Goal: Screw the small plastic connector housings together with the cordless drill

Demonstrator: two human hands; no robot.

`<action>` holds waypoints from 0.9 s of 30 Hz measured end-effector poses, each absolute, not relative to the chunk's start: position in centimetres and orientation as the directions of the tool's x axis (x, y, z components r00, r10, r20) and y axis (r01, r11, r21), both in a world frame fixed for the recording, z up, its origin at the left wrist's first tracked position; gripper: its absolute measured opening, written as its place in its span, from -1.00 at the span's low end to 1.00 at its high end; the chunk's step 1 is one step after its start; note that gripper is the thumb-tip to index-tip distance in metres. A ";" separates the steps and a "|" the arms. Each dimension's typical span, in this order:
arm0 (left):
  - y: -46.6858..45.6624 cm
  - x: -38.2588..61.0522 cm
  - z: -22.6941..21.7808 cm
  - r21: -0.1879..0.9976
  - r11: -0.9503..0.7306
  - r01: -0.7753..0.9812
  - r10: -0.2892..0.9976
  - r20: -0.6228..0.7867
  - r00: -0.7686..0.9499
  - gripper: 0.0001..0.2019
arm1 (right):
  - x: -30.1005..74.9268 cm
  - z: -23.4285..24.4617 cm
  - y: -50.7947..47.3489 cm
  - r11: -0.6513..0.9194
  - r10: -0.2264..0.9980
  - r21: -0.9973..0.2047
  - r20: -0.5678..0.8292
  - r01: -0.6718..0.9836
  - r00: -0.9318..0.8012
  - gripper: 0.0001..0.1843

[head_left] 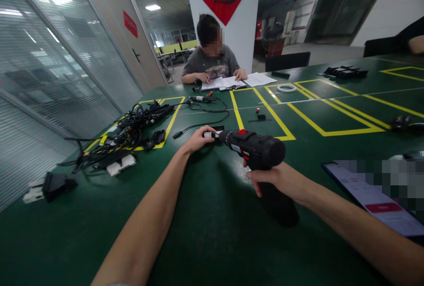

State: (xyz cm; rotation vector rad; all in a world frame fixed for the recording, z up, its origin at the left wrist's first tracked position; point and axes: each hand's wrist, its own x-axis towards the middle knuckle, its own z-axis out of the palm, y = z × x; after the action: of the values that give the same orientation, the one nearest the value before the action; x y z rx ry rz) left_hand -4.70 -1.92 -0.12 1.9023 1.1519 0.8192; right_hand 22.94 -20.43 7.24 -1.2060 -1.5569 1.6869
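Note:
My right hand [270, 179] is wrapped around the grip of a black cordless drill [253, 147], which has a red mark on top and hangs its battery end down toward the green table. My left hand [198, 139] is closed on a small white and black part [208, 134] at the drill's chuck, and the fingers hide some of it. Just beyond my left fingertips lies a flat black piece [217, 129] on the table.
A tangle of black cables and tools [132, 127] and several power adapters [54, 186] lie to the left. A phone [371, 193] lies at right. A seated person [212, 52] handles papers [238, 81] across the green table [205, 237], which has yellow tape outlines.

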 end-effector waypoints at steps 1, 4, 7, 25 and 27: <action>-1.9 -4.7 -0.1 0.847 -0.312 0.431 0.911 0.138 0.388 -0.63 | 22.9 7.2 -20.4 -0.180 0.855 -0.966 -0.246 0.184 -0.456 -0.69; -2.0 -4.7 0.1 0.840 -0.316 0.441 0.913 0.144 0.381 -0.63 | 22.8 7.0 -20.5 -0.127 0.855 -0.967 -0.220 0.222 -0.470 -0.75; -2.1 -4.7 0.2 0.829 -0.322 0.457 0.915 0.150 0.374 -0.64 | 22.6 6.8 -20.6 -0.114 0.857 -0.966 -0.213 0.230 -0.470 -0.74; -1.7 -4.8 -0.2 0.809 -0.356 0.467 0.913 0.195 0.358 -0.64 | 22.5 6.6 -20.4 -0.109 0.867 -0.969 -0.202 0.224 -0.455 -0.90; -1.7 -4.7 -0.3 0.814 -0.349 0.465 0.916 0.191 0.353 -0.63 | 22.5 6.6 -20.5 -0.113 0.866 -0.971 -0.200 0.211 -0.458 -0.91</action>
State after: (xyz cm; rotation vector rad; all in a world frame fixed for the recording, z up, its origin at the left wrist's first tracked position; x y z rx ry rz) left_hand -4.74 -1.73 -0.25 1.9550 1.1993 0.8718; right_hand 22.50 -20.45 6.63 -1.1929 -1.6350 1.6141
